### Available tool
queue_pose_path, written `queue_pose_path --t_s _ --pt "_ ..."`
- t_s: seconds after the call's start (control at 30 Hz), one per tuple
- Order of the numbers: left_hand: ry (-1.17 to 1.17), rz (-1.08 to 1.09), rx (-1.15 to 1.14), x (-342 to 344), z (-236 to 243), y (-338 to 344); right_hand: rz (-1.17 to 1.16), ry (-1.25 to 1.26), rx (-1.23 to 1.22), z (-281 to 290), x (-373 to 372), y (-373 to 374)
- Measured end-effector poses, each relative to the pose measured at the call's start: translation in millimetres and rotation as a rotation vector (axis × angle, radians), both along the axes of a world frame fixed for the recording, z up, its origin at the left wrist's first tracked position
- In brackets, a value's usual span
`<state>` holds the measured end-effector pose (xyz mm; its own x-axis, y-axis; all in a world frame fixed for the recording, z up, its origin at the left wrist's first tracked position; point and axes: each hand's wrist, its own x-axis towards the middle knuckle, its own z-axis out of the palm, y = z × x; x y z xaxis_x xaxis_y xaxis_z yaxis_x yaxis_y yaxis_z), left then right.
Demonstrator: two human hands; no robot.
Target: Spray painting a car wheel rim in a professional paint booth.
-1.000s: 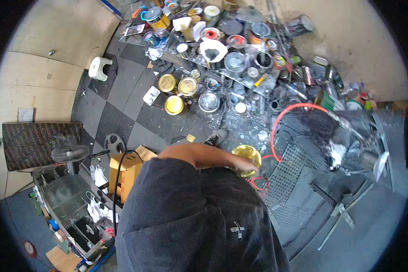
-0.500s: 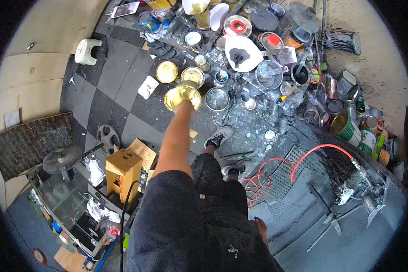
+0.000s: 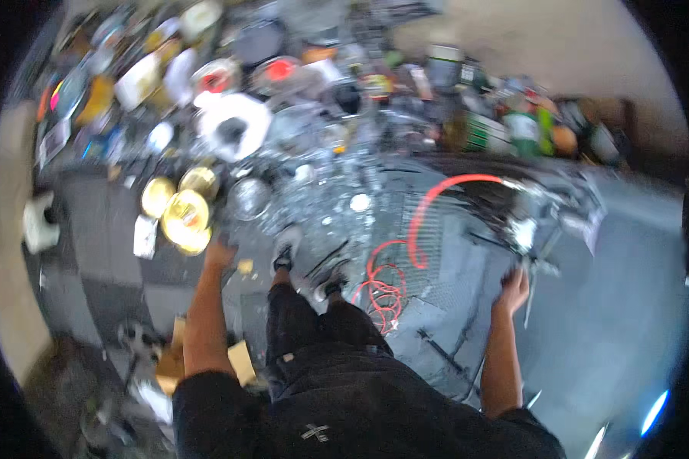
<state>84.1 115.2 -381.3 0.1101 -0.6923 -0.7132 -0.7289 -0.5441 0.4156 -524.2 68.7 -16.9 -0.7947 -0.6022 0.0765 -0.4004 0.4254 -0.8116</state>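
Observation:
My left hand (image 3: 220,254) hangs just right of a small group of gold-coloured round tins (image 3: 185,213). It looks apart from them, and motion smears its fingers. My right hand (image 3: 515,289) is raised at the right, beside the lower part of a metal stand (image 3: 542,266). Blur hides whether it touches the stand and how its fingers are set. Above the stand, a grey metal fitting (image 3: 522,229) joins the end of a red hose (image 3: 436,191). A round grey tin (image 3: 250,198) stands right of the gold ones.
Crowded tins, lids and a white sheet with a dark blot (image 3: 233,128) fill the far side. The red hose lies coiled (image 3: 386,294) by my feet. A cardboard box (image 3: 172,367) is at the lower left, a white stool (image 3: 41,222) at the far left.
My view has swung to the right and is blurred. My left hand has come away from the gold tins. My right hand has risen from my side to the stand.

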Motion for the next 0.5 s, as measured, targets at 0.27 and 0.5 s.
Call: queue_pose_path --t_s 0.27,0.5 --pt "0.674 -0.469 0.3 -136 39 85 -0.132 -0.321 -0.202 20 -70 -141" --pt "0.641 -0.621 0.298 -108 62 117 -0.145 -0.466 -0.263 1 -104 -214"
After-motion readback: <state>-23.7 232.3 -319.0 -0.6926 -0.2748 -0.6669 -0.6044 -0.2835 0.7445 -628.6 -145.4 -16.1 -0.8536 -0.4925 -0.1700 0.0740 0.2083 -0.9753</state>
